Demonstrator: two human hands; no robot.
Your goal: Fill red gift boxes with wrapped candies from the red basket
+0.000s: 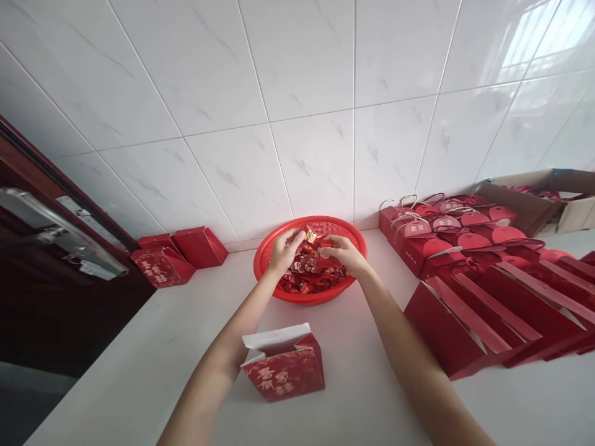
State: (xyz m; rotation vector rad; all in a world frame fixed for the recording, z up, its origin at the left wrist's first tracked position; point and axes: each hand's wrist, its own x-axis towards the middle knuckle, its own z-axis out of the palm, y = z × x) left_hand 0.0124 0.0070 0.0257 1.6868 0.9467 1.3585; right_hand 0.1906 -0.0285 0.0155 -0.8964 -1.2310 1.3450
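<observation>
A red plastic basket (264, 254) holds a heap of small red-wrapped candies (309, 272). Above the heap, my left hand (283, 251) pinches a red and gold wrapped candy (310, 235) between thumb and fingers. My right hand (348, 254) is over the basket's right side, its fingers curled around a red-wrapped piece, partly hidden by the fingers. Between my forearms stands a red paper gift box (288, 373) with pale lettering, its top unfolded and white inside.
Three red boxes (199, 248) stand at the left by a dark door (56, 272). On the right are closed red gift boxes with cord handles (418, 232), a row of unfolded red boxes (458, 328) and a cardboard carton (525, 189). A tiled wall (316, 167) bounds the back.
</observation>
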